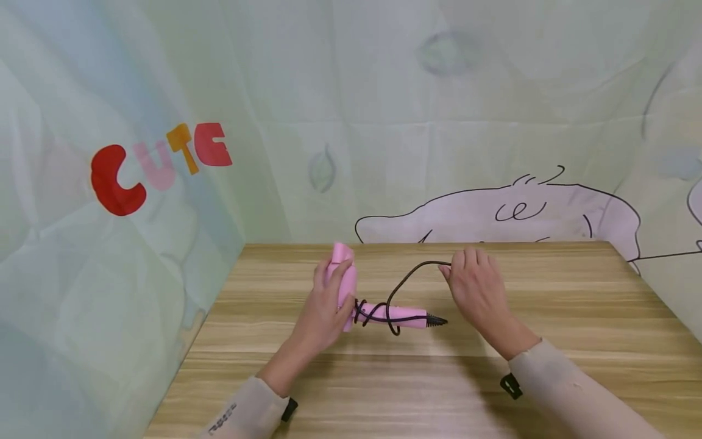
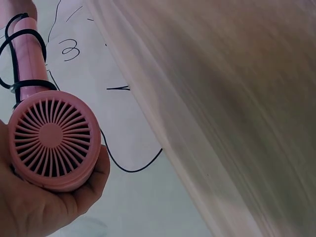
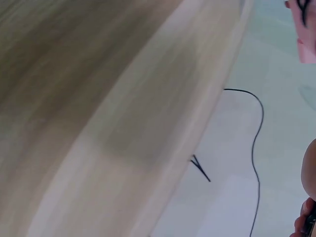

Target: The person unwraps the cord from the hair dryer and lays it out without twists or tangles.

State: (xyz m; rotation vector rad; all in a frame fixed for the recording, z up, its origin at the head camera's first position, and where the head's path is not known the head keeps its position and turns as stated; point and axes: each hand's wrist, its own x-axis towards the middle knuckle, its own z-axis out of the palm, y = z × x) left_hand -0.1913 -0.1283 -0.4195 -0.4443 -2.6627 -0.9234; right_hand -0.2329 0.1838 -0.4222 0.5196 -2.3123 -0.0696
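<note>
A pink hair dryer [image 1: 347,286] is held over the wooden table in the head view, its handle [image 1: 411,316] pointing right. My left hand [image 1: 320,314] grips its body, thumb near the handle joint. In the left wrist view, the fingers curl around the body beside the round slotted air intake [image 2: 51,136]. A black cord [image 1: 432,262] winds loosely around the handle, and one length arcs up to the right. My right hand [image 1: 476,283] holds that length in curled fingers. Only its fingertips [image 3: 309,170] and some black cord show at the right wrist view's edge.
The wood-grain table [image 1: 581,317] spans the area under both hands. Behind it hangs a pale printed cloth [image 1: 373,140] with a line-drawn figure and colored letters on the left. Black straps [image 1: 511,386] sit at the sleeve cuffs.
</note>
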